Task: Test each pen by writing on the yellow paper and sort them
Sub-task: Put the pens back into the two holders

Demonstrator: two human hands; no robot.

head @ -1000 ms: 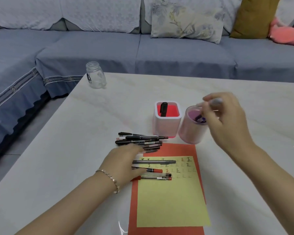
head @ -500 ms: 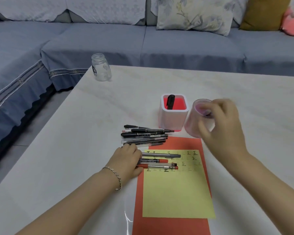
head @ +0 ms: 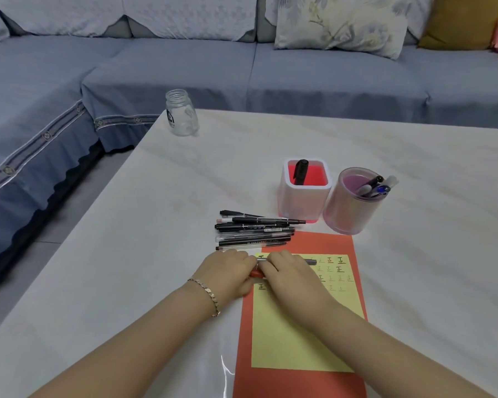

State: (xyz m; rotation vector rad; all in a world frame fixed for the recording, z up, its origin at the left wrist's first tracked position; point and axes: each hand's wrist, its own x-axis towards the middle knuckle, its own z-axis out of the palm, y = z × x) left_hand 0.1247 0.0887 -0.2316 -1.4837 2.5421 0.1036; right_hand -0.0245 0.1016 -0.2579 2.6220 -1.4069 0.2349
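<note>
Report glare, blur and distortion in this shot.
Head view: even, soft light with faint shadows; white glare streaks on the glossy table near the bottom edge; wide-angle lens slightly bows the sofa and table edges; writing on the yellow paper reads soft.

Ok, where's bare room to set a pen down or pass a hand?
Free: table left of the pen pile up to the glass jar, right of the round cup, and lower half of the yellow paper. Crowded: pile, square holder, cup close together; left hand and right hand on a grey pen.
</note>
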